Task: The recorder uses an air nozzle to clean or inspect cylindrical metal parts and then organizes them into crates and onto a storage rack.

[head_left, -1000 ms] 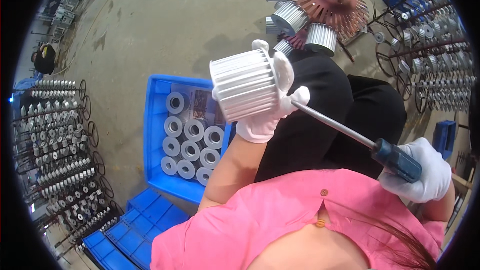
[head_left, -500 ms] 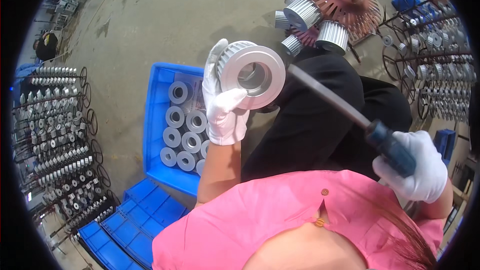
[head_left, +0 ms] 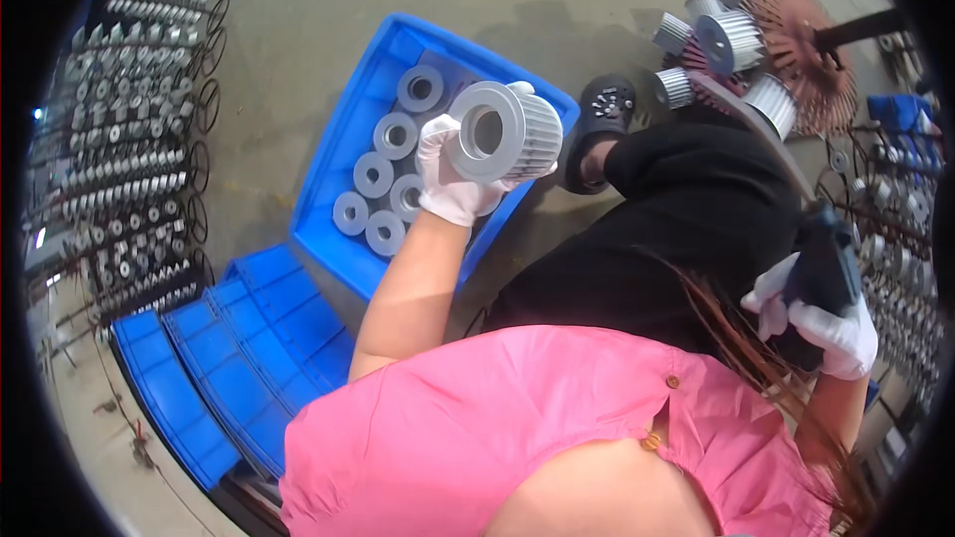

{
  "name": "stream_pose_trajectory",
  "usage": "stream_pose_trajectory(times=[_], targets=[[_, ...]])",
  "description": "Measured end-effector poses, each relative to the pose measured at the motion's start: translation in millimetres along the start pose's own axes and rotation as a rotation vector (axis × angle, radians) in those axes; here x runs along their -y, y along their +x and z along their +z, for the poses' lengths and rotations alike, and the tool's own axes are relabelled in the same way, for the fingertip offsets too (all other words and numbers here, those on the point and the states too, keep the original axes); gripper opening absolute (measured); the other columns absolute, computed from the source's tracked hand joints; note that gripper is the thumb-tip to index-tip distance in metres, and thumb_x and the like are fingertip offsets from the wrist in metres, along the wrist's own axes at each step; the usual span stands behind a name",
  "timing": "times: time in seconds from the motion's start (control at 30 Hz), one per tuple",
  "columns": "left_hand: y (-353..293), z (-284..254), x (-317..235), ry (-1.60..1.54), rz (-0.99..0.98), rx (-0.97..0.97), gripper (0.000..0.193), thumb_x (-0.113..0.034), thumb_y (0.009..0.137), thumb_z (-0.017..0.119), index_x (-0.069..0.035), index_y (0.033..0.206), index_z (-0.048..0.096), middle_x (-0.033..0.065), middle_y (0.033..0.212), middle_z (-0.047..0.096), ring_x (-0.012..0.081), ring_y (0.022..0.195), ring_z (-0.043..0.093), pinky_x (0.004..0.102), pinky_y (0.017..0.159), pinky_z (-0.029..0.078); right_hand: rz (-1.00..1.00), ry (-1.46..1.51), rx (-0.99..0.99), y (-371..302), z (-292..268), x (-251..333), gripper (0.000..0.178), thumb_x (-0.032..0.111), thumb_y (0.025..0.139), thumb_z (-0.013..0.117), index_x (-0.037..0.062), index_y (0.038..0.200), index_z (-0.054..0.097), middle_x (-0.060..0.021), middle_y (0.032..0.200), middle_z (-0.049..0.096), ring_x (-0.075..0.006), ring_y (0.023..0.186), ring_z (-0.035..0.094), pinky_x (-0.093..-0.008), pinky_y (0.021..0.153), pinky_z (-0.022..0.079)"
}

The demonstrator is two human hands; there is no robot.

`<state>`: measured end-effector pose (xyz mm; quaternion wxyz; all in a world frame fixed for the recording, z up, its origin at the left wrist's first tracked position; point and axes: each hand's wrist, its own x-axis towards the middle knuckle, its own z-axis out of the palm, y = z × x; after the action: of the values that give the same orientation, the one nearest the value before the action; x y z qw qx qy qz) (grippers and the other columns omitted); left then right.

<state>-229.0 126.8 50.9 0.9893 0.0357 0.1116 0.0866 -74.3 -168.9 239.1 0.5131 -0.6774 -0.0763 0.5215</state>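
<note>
Person seated low over a concrete floor (head_left: 298,30), pink top, black trousers, white gloves on both hands. Left hand (head_left: 460,179) is closed around a finned grey metal cylinder (head_left: 502,129) — fingers wrapped about its ribbed side, flat flanged end with the round bore turned up toward the head camera. It is held in the air just above the open blue crate (head_left: 343,144), over the crate's near right part. In the crate, more grey cylinders (head_left: 388,179) stand on end, packed touching in rows. Right hand (head_left: 831,323) is out at the person's right side, well apart from the crate, fist shut on the dark handle of a screwdriver (head_left: 821,264) — its long shaft runs up and away. Empty blue crates (head_left: 234,358) lie stacked beside the full one, racks of small metal parts (head_left: 119,139) to the left.
</note>
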Motion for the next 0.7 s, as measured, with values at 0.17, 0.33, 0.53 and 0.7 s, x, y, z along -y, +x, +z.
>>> stream_pose_trajectory(times=[0.17,0.33,0.53,0.7], targets=[[-18,-17,-38,0.283,0.007,-0.279,0.046,-0.019,0.065,0.055,0.000,0.107,0.053,0.0142,0.106,0.056,0.0304,0.099,0.054,0.0498,0.086,0.043,-0.136,0.036,-0.066,9,-11,-20,0.046,0.021,0.066,0.062,-0.0093,0.100,0.052,-0.0100,0.065,0.052,-0.0207,0.063,0.055,-0.0348,0.073,0.043],[5,-37,-57,0.721,0.034,-0.479,0.046,-0.008,0.064,0.061,0.002,0.108,0.052,0.0131,0.102,0.057,0.0242,0.096,0.055,0.0357,0.085,0.045,-0.173,0.059,-0.072,11,-15,-30,0.049,0.024,0.069,0.062,-0.0100,0.102,0.050,-0.0103,0.066,0.052,-0.0211,0.064,0.055,-0.0347,0.073,0.044],[36,-73,-62,1.448,0.092,-0.618,0.064,-0.008,0.060,0.068,0.008,0.117,0.044,0.0142,0.105,0.056,0.0186,0.094,0.055,0.0287,0.081,0.044,-0.172,0.125,-0.082,14,-16,-38,0.052,0.026,0.067,0.065,-0.0102,0.102,0.050,-0.0107,0.065,0.053,-0.0216,0.063,0.055,-0.0347,0.071,0.044],[48,-80,-73,1.307,-0.135,-0.552,0.062,-0.010,0.065,0.066,0.004,0.121,0.043,0.0086,0.103,0.056,0.0167,0.094,0.053,0.0288,0.081,0.042,-0.155,0.131,-0.094,13,-19,-36,0.053,0.026,0.066,0.066,-0.0107,0.102,0.050,-0.0114,0.065,0.053,-0.0223,0.062,0.055,-0.0349,0.070,0.045]])
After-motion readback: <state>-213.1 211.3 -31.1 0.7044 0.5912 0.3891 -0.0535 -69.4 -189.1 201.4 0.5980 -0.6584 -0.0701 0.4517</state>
